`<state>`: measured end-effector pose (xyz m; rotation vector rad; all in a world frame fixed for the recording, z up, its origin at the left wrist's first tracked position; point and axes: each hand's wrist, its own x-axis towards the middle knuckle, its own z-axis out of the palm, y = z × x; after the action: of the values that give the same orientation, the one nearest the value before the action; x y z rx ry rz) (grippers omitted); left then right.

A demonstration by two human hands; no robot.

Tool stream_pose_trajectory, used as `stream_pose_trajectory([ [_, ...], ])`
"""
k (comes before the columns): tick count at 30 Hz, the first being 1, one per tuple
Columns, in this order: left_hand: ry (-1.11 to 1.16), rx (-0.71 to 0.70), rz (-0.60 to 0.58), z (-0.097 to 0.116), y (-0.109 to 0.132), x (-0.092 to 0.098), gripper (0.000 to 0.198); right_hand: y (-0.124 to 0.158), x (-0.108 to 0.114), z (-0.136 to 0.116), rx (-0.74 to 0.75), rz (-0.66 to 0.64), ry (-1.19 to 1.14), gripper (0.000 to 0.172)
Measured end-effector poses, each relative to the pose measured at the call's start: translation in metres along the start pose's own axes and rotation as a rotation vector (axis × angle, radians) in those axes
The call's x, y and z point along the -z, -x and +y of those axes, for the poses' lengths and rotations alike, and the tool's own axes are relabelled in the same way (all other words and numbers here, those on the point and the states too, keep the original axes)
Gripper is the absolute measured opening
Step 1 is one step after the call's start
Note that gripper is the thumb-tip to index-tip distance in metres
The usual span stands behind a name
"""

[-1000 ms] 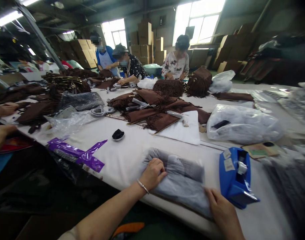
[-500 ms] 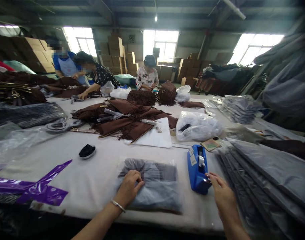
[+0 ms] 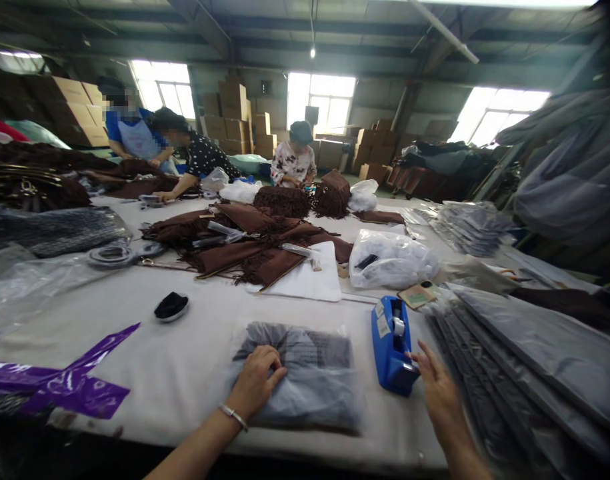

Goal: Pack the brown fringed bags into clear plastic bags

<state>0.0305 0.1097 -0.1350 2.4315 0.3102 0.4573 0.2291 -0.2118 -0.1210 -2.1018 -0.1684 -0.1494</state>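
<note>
Change: we see our right hand [image 3: 437, 390] has left the near edge of the bagged garment [image 3: 305, 373] and now sits at the lower right of the frame, fingertips touching the front end of the blue tape dispenser [image 3: 392, 343]. A second ago that hand lay on the bag's near right corner.
Meaning: we judge the bag is folded flat and the work has moved on to fetching tape to seal it.
Left hand: our left hand [image 3: 255, 383], lower centre, remains pressed on the bag, fingers curled down and gripping nothing, pinning the plastic to the tabletop [image 3: 185, 360].
Right hand: fingers loosely spread and half open, holding nothing, just touching the dispenser.
Bagged garment: lower centre, lying flat; clear, glossy, wrinkled plastic over soft grey folded fabric, roughly rectangular.
Tape dispenser: just right of the bag; hard, smooth blue plastic, a long wedge shape with a white roll in its slot.
Packed stack: at the right edge, a stack of grey bagged pieces [image 3: 525, 353], shiny and flat, fanned like tiles.
Middle of frame: brown fringed fabric pieces [image 3: 249, 243], matt and suede-like, heaped loosely.
Lower left: crinkled purple plastic strips [image 3: 69, 383], glossy.
Upper left: three other people work at the far side of the tabletop.
</note>
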Motion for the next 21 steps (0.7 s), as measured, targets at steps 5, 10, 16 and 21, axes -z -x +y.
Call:
stream_pose_trajectory([
  [5, 0.010, 0.028, 0.002, 0.001, 0.002, 0.001, 0.011, 0.033, -0.009, -0.007, 0.002, 0.158, 0.021, 0.063],
  [10, 0.011, 0.048, 0.012, 0.001, 0.003, 0.001, 0.012, 0.048, 0.006, 0.027, -0.184, 0.092, 0.126, 0.071],
  [16, 0.047, 0.067, 0.020, 0.000, 0.004, 0.001, 0.012, 0.041, 0.002, -0.014, 0.140, -0.146, 0.094, 0.065],
  [21, 0.037, 0.110, 0.027, 0.000, 0.003, 0.001, 0.011, 0.036, -0.067, -0.105, 0.699, -0.896, 0.217, 0.055],
])
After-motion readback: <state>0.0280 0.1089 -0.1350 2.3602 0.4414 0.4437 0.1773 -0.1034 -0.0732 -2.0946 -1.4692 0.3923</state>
